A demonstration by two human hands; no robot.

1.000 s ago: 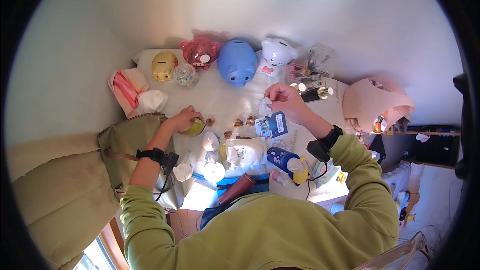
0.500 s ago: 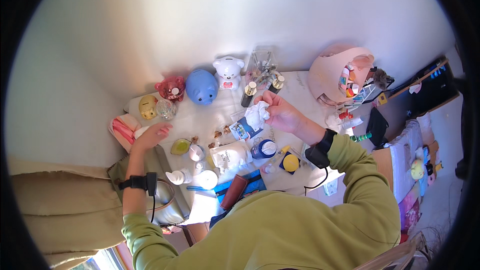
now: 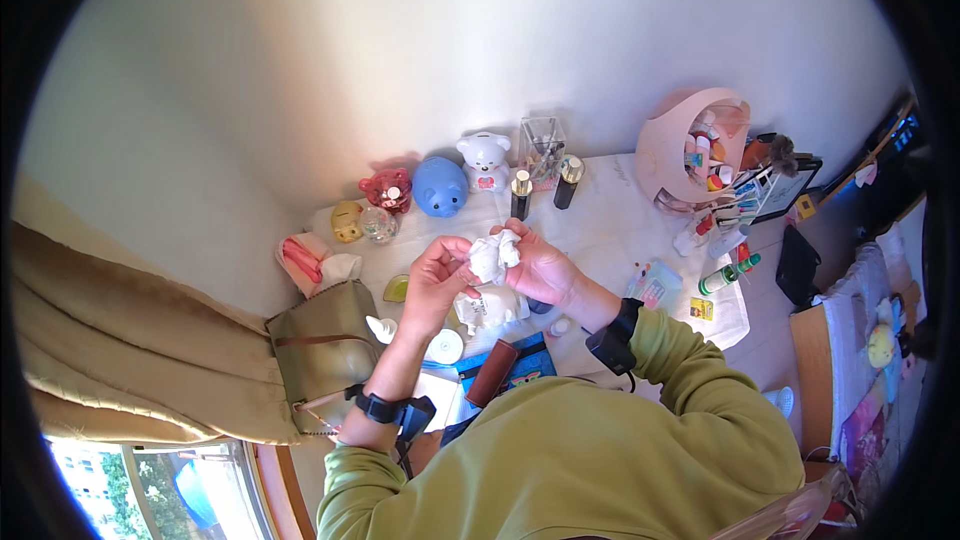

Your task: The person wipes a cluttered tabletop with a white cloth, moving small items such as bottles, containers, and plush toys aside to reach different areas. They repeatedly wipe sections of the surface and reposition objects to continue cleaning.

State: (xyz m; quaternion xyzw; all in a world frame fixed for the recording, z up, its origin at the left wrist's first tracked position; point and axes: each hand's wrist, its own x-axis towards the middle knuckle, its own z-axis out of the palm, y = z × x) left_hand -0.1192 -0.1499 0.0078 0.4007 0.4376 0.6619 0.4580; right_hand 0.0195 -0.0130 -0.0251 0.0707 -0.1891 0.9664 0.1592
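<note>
A crumpled white tissue (image 3: 492,256) is held up between my two hands above the table. My left hand (image 3: 436,278) pinches its left side, fingers curled. On the other side, the fingertips of my right hand (image 3: 545,268) grip the tissue, with the palm partly turned up. Just below it lies a white pouch (image 3: 490,310), partly hidden by my hands. Nearer to me are a round white lid (image 3: 445,346), a maroon case (image 3: 493,374) and a blue zip pouch (image 3: 530,364). A green dish (image 3: 397,288) shows beside my left hand.
Along the wall stand a blue piggy bank (image 3: 440,188), a white bear bank (image 3: 485,162), a red bank (image 3: 386,190), dark bottles (image 3: 567,183) and a clear holder (image 3: 541,145). A pink organizer (image 3: 660,155) is at right, an olive box (image 3: 322,340) and tissue pack (image 3: 303,262) at left.
My left hand has moved right from beside the tissue pack and taken hold of the tissue. My right hand has brought the tissue down and left. The view has shifted.
</note>
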